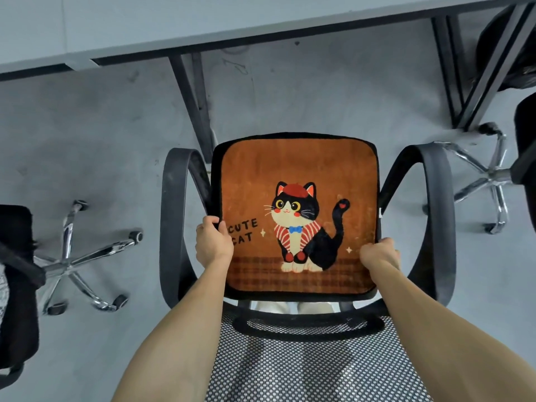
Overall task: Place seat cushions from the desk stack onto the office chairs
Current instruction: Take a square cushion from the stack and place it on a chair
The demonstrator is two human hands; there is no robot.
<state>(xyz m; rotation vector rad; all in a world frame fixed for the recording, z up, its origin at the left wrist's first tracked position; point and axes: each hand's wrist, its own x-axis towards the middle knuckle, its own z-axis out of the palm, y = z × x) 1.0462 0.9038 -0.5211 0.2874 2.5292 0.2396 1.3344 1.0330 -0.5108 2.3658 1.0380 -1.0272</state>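
orange cat cushion flat on chair seat; left hand and right hand each gripping side edge.

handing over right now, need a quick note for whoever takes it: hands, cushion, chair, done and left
Left hand grips the cat cushion by its left edge; right hand grips the right edge.
Cushion lies on the office chair seat, between the armrests, print up.
Done: this cushion is placed, not yet released.
Left: let go, then check the left chair and right chair, both only partly in view; no stack shows on the desk.
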